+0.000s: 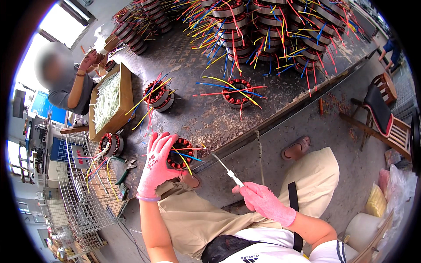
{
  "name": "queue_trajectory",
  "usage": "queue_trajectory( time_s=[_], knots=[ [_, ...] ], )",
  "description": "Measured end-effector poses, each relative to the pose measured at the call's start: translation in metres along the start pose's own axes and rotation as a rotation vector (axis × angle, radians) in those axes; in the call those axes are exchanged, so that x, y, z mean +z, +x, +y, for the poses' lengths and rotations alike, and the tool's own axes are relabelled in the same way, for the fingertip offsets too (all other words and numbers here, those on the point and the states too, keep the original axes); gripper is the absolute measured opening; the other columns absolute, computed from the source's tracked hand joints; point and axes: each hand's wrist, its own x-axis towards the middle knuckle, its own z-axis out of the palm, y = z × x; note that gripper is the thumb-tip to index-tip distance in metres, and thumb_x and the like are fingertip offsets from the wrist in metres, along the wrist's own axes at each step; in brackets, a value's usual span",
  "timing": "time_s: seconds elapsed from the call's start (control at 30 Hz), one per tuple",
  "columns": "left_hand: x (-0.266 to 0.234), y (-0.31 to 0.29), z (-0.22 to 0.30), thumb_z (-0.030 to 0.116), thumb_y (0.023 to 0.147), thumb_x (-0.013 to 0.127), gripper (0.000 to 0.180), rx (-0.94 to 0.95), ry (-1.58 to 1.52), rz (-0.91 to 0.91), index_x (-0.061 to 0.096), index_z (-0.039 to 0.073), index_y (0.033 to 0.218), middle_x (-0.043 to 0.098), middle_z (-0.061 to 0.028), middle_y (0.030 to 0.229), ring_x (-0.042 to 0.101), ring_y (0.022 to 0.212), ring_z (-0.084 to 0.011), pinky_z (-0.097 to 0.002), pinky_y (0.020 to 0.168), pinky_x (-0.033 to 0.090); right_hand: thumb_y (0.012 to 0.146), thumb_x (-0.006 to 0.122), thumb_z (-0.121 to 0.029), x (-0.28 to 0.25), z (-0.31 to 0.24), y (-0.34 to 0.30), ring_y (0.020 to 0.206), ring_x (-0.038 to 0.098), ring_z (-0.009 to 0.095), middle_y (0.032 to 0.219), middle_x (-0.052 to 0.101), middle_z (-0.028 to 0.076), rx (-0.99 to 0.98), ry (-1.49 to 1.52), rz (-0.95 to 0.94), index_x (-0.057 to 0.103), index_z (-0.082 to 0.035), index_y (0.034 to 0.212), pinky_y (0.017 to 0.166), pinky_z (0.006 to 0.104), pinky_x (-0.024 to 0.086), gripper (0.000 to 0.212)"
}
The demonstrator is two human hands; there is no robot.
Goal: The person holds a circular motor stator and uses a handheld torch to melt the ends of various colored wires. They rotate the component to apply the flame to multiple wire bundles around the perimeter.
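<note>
My left hand [158,163], in a pink glove, grips a motor stator [180,154] with dark red coils at the table's near edge. Yellow, blue and red wires stick out of it to the right. To the right of it my right hand [267,201], also gloved in pink, is closed around a slim white tool [235,177]. A thin rod runs from the tool toward the stator, with a gap between them. What kind of tool it is I cannot make out.
More stators stand on the table: one [238,93] ahead, one [158,95] far left, one [110,144] near green-handled pliers [125,171]. Tall stator stacks [272,30] fill the back. A wooden box [125,98] holds white sleeves. A co-worker [66,83] sits left; a chair [379,107] stands right.
</note>
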Motion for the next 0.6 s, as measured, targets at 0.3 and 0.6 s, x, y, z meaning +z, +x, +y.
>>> queue_trajectory(
  time_s=[0.3, 0.6],
  knots=[
    [-0.0003, 0.0004, -0.0009, 0.032, 0.043, 0.089, 0.105, -0.004, -0.003, 0.004, 0.048, 0.004, 0.135, 0.051, -0.0147, 0.132, 0.039, 0.133, -0.0350, -0.0501, 0.117, 0.022, 0.102, 0.046, -0.025, 0.0015, -0.0048, -0.0012, 0.054, 0.041, 0.006, 0.060, 0.043, -0.002, 0.017, -0.029, 0.003, 0.062, -0.002, 0.112, 0.049, 0.0245, 0.034, 0.030],
    [0.0021, -0.0008, -0.0005, 0.032, 0.042, 0.089, 0.106, 0.001, 0.002, 0.006, 0.048, 0.003, 0.135, 0.052, -0.0144, 0.131, 0.040, 0.133, -0.0339, -0.0502, 0.117, 0.023, 0.102, 0.046, -0.025, 0.0012, -0.0015, -0.0014, 0.052, 0.040, 0.005, 0.059, 0.042, -0.003, 0.021, -0.010, 0.018, 0.062, -0.002, 0.113, 0.048, 0.0235, 0.033, 0.030]
  ],
)
